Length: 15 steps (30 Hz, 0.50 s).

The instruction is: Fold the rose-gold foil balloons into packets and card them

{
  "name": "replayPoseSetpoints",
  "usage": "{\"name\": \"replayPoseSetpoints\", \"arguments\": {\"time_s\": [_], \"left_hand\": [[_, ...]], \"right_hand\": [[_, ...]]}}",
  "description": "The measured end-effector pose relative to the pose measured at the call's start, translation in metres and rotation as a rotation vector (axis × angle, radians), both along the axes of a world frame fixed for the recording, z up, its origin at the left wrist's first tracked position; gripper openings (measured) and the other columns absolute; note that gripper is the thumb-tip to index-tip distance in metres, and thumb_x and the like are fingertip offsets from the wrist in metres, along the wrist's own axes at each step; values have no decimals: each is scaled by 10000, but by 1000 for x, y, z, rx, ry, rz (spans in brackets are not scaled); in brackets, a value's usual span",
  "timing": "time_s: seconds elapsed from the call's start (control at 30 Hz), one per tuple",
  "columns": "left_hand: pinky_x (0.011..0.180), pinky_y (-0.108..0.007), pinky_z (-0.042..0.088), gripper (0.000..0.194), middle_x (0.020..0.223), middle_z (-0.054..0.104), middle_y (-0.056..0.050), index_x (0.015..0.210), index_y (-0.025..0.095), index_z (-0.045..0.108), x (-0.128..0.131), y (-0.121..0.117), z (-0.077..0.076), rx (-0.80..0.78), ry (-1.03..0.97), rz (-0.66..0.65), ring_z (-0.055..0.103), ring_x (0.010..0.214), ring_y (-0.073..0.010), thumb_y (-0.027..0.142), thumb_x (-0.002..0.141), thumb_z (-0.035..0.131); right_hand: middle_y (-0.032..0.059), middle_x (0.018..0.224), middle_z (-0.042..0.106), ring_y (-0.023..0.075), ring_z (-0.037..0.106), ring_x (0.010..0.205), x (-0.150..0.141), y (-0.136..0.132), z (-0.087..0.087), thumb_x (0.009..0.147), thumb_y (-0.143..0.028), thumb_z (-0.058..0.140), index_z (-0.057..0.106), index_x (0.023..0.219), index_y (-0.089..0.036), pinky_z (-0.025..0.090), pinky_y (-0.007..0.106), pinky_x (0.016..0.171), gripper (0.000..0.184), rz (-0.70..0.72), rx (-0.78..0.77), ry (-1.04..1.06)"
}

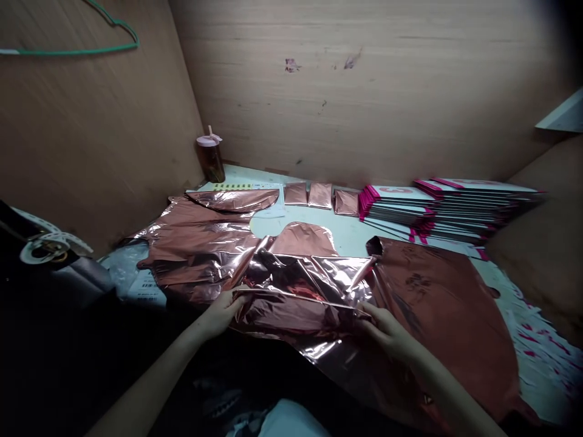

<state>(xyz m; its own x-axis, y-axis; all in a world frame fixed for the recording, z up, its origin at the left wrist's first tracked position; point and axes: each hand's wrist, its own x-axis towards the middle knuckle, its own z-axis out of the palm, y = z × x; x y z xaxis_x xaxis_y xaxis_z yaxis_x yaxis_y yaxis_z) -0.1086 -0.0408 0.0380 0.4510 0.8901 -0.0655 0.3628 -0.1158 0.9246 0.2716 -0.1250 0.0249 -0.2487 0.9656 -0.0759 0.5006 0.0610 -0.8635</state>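
Note:
Rose-gold foil balloons lie flat and overlapping across the table. In front of me, one foil balloon (291, 312) is partly folded, its upper edge a straight crease between my hands. My left hand (228, 311) is closed on the left end of that fold. At the right end, my right hand (377, 323) grips the same foil, with thumb and fingers pressed on it. A large flat foil sheet (437, 303) spreads to the right of my hands, and another wrinkled one (200, 240) lies to the left. Part of the held foil hangs over the near table edge.
Several small folded foil packets (320, 195) line the back. Stacks of flat pink-edged packages (460, 209) lean at the back right. A lidded cup (211, 159) stands in the back left corner. Paper scraps (542, 346) litter the right side. A green hanger (77, 53) hangs upper left.

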Motion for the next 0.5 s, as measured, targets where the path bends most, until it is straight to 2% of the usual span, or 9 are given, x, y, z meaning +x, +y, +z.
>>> {"name": "replayPoseSetpoints", "arguments": {"time_s": [0.1,0.2,0.23,0.3,0.33,0.37,0.4,0.47,0.5], "left_hand": [[949,-341,484,359,979,725,-73,987,160,690,10,5,-12,83,170,204,652,1038,-234,370,940,403],[945,-439,482,321,987,718,-129,1044,130,676,20,4,-11,100,395,357,655,1022,-296,323,930,447],[956,-485,466,329,1055,700,-164,1109,109,655,25,1,-9,140,449,425,634,1062,-328,312,924,474],[1018,-546,405,393,1271,603,-217,1264,96,586,40,-8,-8,353,544,533,543,1210,-368,286,934,490],[1062,-549,367,411,1363,544,-207,1321,118,556,50,-12,-9,504,579,515,487,1280,-361,267,946,476],[1102,-543,331,419,1422,505,-177,1357,154,538,60,-17,-12,648,600,429,441,1330,-342,260,959,460],[1133,-542,299,426,1454,487,-140,1380,193,527,71,-20,-17,751,608,286,408,1361,-326,277,969,454],[1157,-591,240,467,1492,462,-81,1426,264,483,88,-24,-28,797,622,-6,353,1400,-333,373,972,465],[1153,-629,212,507,1518,432,-64,1454,291,445,93,-24,-34,775,648,-89,315,1419,-353,432,967,469]], "right_hand": [[36,840,650,187,593,785,-3,21,-9,883,-501,537,599,875,-184,480,284,728,324,-113,-56,45],[50,914,668,210,623,875,-9,37,-11,799,-573,620,605,920,-176,495,304,777,415,-161,-240,166],[54,923,674,215,630,886,-11,40,-11,771,-591,639,608,933,-173,499,309,783,450,-163,-284,181],[58,916,682,218,640,878,-14,45,-11,736,-621,645,613,932,-167,504,315,781,495,-159,-314,165],[57,903,684,216,643,862,-15,46,-12,730,-633,634,613,921,-167,506,314,770,504,-161,-314,144],[53,886,684,214,644,843,-16,47,-12,728,-636,622,613,911,-167,506,313,754,503,-170,-309,118],[50,867,683,212,644,824,-15,48,-13,731,-627,613,615,897,-168,505,311,739,488,-186,-302,87],[52,831,677,217,642,795,-10,47,-12,744,-562,624,621,863,-167,499,315,716,413,-238,-280,9],[60,808,669,228,640,784,-8,46,-10,753,-516,635,621,845,-163,493,325,708,365,-279,-265,-43]]}}
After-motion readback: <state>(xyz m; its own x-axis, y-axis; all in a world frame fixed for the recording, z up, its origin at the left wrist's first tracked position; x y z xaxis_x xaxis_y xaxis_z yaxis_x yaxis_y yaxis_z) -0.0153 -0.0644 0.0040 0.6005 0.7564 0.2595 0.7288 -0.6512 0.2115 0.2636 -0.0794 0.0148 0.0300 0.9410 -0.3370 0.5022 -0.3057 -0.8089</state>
